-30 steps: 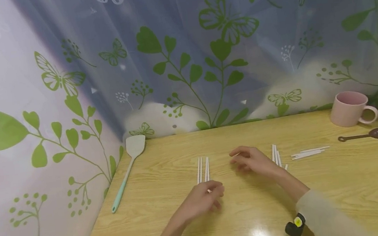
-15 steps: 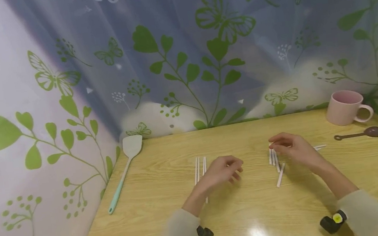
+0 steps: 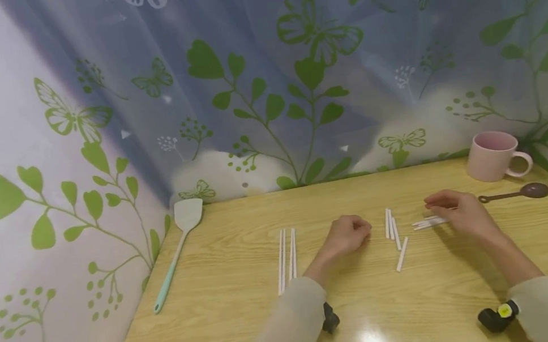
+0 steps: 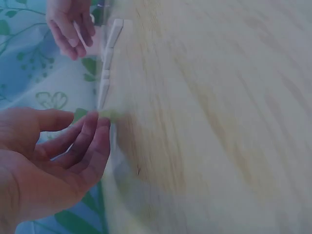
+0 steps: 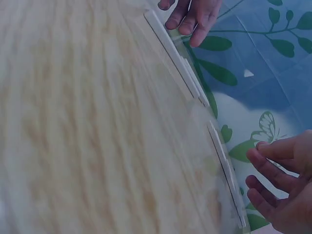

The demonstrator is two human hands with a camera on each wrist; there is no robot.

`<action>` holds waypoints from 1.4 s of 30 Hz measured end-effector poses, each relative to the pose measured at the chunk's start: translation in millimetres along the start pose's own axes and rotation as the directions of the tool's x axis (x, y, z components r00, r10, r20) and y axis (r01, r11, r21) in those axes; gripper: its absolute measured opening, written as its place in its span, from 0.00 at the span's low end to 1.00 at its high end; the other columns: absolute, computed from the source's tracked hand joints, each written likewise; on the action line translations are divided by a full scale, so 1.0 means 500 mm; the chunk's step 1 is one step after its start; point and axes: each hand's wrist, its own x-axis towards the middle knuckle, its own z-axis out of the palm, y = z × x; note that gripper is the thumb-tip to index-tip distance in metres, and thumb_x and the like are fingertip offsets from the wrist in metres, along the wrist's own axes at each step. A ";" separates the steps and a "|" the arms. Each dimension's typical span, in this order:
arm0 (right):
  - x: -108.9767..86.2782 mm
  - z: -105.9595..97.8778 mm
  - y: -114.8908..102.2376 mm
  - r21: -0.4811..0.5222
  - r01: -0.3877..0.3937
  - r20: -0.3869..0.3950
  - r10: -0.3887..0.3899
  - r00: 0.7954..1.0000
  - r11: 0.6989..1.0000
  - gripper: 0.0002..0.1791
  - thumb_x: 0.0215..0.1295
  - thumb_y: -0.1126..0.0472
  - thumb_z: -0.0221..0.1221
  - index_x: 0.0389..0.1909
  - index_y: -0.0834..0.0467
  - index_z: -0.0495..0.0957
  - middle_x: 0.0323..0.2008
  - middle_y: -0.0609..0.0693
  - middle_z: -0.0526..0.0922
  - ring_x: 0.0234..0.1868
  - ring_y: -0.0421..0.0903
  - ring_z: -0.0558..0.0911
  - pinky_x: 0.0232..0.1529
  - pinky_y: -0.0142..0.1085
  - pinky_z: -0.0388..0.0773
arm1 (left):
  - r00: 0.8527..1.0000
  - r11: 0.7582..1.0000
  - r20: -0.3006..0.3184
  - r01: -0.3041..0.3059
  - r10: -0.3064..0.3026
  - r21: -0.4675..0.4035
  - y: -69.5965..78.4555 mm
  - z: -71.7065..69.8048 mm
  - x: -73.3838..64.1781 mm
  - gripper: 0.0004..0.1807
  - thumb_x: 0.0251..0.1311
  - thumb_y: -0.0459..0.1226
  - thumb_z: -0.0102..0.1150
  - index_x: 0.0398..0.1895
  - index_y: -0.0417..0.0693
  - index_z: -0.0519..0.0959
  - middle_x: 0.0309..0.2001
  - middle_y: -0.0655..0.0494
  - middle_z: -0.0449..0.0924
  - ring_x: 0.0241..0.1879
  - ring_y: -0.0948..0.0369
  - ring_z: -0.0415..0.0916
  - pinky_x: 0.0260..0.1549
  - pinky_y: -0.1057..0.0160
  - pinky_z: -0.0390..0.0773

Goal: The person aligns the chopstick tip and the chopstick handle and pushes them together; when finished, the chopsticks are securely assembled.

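Note:
My left hand (image 3: 347,236) hovers between two groups of thin white sticks, its fingers loosely bent and nothing in them. To its left lie longer white sticks (image 3: 280,264) in two close pairs; to its right is a cluster of shorter sticks (image 3: 395,230). One short stick (image 3: 402,255) lies slanted just below that cluster. My right hand (image 3: 467,218) is over the right-hand group of white sticks (image 3: 423,225) and hides part of it. In the right wrist view, the relaxed fingers (image 5: 265,168) are apart from the sticks (image 5: 226,170) and hold nothing.
A spatula (image 3: 174,263) with a mint handle lies at the left of the wooden table (image 3: 371,296). At the back right stand a pink mug (image 3: 490,158) and, before it, a brown spoon (image 3: 533,190). A patterned curtain (image 3: 246,111) hangs behind the table.
My left hand has moved right, off the long sticks, which now show more fully. My right hand has passed rightward over the middle cluster to the right-hand sticks. The sticks stay where they lie.

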 end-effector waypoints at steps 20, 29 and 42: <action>-0.013 -0.029 0.049 -0.117 -0.111 0.023 0.115 0.993 0.987 0.16 0.75 0.61 0.59 0.57 0.66 0.81 0.56 0.70 0.82 0.59 0.75 0.74 0.58 0.76 0.53 | 0.978 0.967 -0.199 0.115 -0.070 0.227 0.048 0.105 0.054 0.03 0.64 0.34 0.66 0.39 0.49 0.84 0.32 0.61 0.83 0.31 0.64 0.78 0.34 0.65 0.78; -0.009 -0.027 0.061 -0.085 -0.050 0.017 0.052 0.999 0.995 0.13 0.70 0.67 0.63 0.52 0.67 0.83 0.46 0.65 0.87 0.48 0.61 0.83 0.58 0.75 0.54 | 0.963 0.965 -0.265 0.118 -0.054 0.235 0.033 0.099 0.055 0.07 0.59 0.30 0.67 0.40 0.48 0.85 0.37 0.57 0.87 0.37 0.59 0.83 0.38 0.62 0.83; -0.009 -0.031 0.062 -0.127 -0.024 0.073 0.033 0.997 0.992 0.10 0.71 0.66 0.64 0.49 0.66 0.84 0.42 0.59 0.87 0.44 0.50 0.82 0.45 0.40 0.75 | 0.958 0.956 -0.272 0.162 -0.092 0.246 0.024 0.076 0.041 0.09 0.59 0.33 0.66 0.42 0.48 0.84 0.37 0.57 0.84 0.33 0.59 0.79 0.36 0.58 0.81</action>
